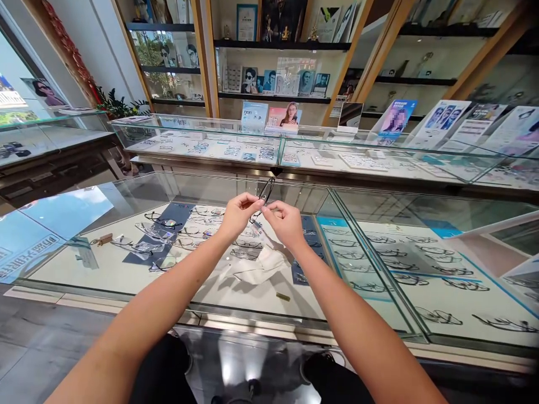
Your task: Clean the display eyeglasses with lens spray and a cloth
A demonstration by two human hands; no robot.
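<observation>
Both my hands are raised over a glass display counter (126,280) and pinch a thin black pair of glasses (265,193). My left hand (238,216) grips the frame from the left with closed fingers. My right hand (284,221) pinches it from the right, and a small tag hangs below the frame. Under the glass lie several rows of eyeglass frames (185,233) and a white cloth (256,269).
A second glass counter (295,154) with more frames stands behind. Leaflets and photo cards (396,118) stand on it. Wooden shelves (278,45) with pictures line the back wall. Another glass case (442,269) adjoins at the right.
</observation>
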